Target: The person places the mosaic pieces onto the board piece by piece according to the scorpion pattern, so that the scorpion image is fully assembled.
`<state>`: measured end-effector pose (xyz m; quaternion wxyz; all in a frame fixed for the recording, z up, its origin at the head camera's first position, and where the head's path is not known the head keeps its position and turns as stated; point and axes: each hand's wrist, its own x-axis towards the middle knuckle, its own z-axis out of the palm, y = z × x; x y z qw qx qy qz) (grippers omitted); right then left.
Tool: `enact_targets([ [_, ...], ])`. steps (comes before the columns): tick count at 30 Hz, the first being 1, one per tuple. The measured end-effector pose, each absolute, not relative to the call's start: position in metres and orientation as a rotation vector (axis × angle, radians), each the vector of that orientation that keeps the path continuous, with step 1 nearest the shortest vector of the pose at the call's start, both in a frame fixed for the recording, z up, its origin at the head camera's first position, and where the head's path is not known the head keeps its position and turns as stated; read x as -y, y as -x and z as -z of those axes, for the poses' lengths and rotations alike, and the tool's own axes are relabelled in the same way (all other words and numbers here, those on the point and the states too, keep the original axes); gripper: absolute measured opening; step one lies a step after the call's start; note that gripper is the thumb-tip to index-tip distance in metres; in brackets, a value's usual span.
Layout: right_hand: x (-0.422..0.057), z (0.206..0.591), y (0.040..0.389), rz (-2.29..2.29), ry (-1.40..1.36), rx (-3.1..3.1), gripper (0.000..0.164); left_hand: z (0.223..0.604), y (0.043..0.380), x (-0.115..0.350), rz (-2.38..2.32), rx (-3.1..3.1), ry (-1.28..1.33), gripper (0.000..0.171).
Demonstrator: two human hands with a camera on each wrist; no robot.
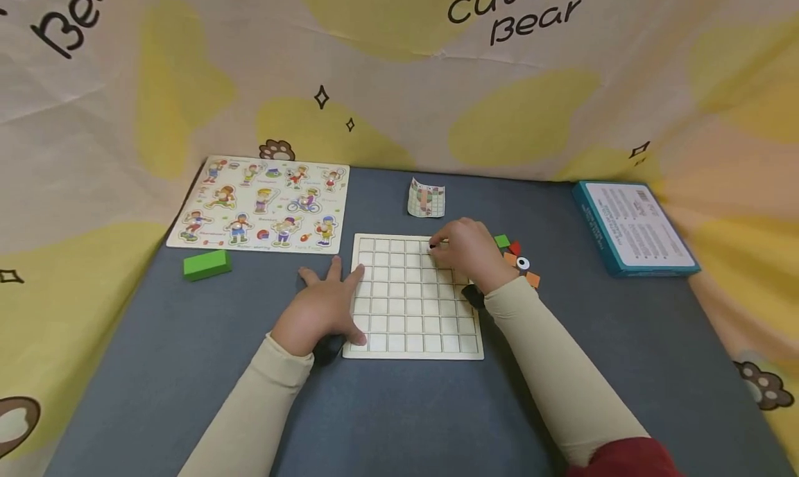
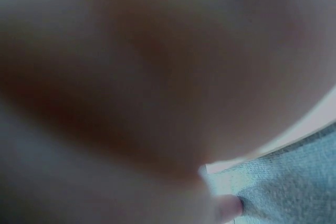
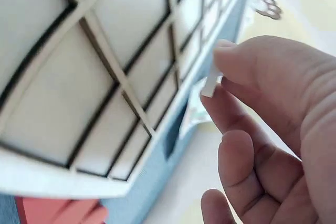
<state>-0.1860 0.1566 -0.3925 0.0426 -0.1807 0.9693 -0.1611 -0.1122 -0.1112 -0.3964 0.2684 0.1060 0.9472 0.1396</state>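
Observation:
A pale wooden grid board [image 1: 413,356] lies on the dark cloth, its square cells framed by raised strips. My left hand [image 1: 320,310] rests along its left edge with the fingers spread. Above the board's upper right part, my right hand [image 1: 467,253] pinches a thin white tile [image 3: 211,81] between thumb and forefinger. The tile is seen nearly edge-on in the right wrist view, so its face is hidden. Beside the board's right edge sit several small pieces, among them a green tile [image 1: 502,241], an orange tile [image 1: 533,280] and a white ringed piece [image 1: 522,263].
A small printed paper [image 1: 427,200] with a coloured grid stands curled behind the board. To the back left lies a picture puzzle board [image 1: 250,213], with a green block [image 1: 207,265] in front of it. A teal box [image 1: 639,227] is at the right, and a patterned curtain [image 1: 399,82] hangs behind.

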Motion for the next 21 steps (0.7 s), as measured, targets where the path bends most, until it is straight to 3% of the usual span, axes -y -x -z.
enact_targets([
  [13, -0.149, 0.406, 0.194, 0.438, 0.635, -2.961, 0.009, 0.394, 0.107, 0.112, -0.418, -2.567, -0.280, 0.127],
  [21, -0.147, 0.400, 0.181, 0.413, 0.469, -2.880, 0.020, 0.394, 0.107, 0.113, -0.416, -2.578, -0.278, 0.127],
])
